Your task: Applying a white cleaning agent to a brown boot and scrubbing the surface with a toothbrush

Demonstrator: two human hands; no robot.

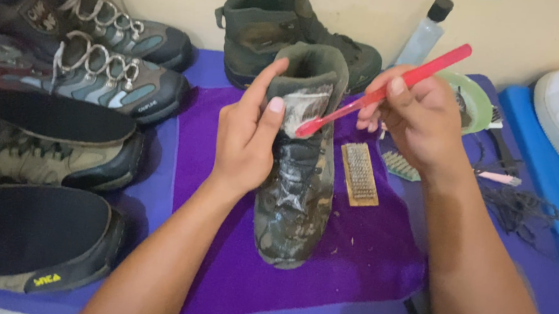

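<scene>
Scrubbing the tongue of the camouflage boot (pixel 293 196), which stands on the purple cloth (pixel 363 257) mid-surface. Left hand (pixel 245 139) clamped round the boot collar, thumb pressing the tongue flat. Right hand (pixel 415 116) closed on the red toothbrush (pixel 385 92), bristles touching the foamy tongue. Next, likely short strokes with steady pressure. Wire brush (pixel 359 174) just beside the boot.

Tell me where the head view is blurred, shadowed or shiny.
Head view: lighting soft and even; the camouflage boot and left hand are sharp; the right hand is slightly motion-blurred with the red toothbrush; wet foam glints on the boot's tongue; faint shadows lie under the forearms on the purple cloth.
</scene>
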